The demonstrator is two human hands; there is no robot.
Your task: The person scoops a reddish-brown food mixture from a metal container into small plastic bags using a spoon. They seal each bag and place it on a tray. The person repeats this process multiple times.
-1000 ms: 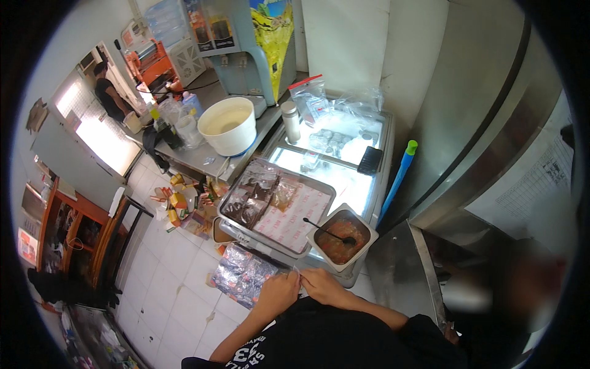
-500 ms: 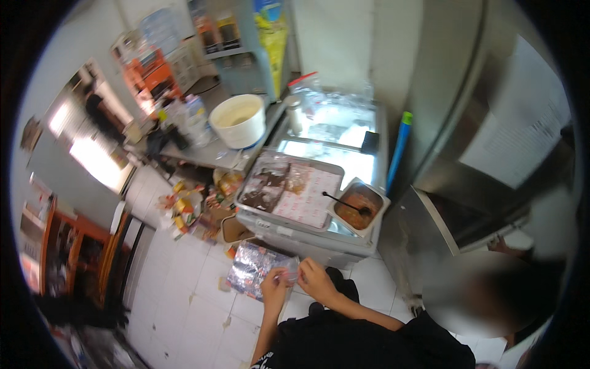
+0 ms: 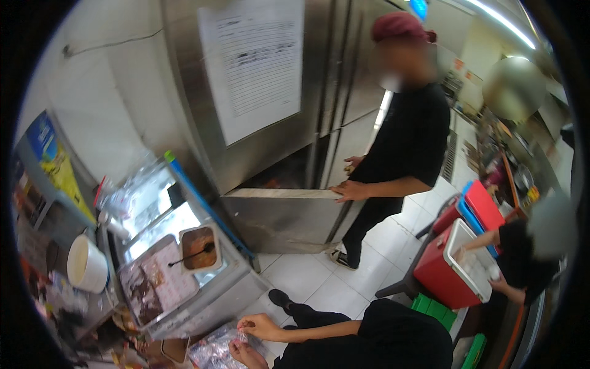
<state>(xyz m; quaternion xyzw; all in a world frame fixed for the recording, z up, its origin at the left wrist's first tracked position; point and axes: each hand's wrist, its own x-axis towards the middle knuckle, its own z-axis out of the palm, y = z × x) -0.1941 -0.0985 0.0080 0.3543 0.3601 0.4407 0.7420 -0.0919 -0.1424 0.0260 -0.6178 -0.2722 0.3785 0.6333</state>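
A clear plastic bag hangs low in front of me, its contents blurred behind shiny film. My left hand pinches its top edge from the near side. My right hand grips the same edge just beyond, fingers closed together. Past the bag, a shallow metal tray holds dark brown food and printed paper sheets on top of a chest freezer. Beside the tray sits a square metal pan of orange-brown sauce, with a black-handled ladle lying in it.
A white bucket stands at the left. Ahead, a steel refrigerator has a lower door open, with a co-worker holding it. On the right another person reaches into a red cooler. A blue pole leans beside the freezer.
My view has swung to the right, so the freezer and bag now lie lower left. The co-worker and the cooler have come into full view. Both hands stay on the bag.
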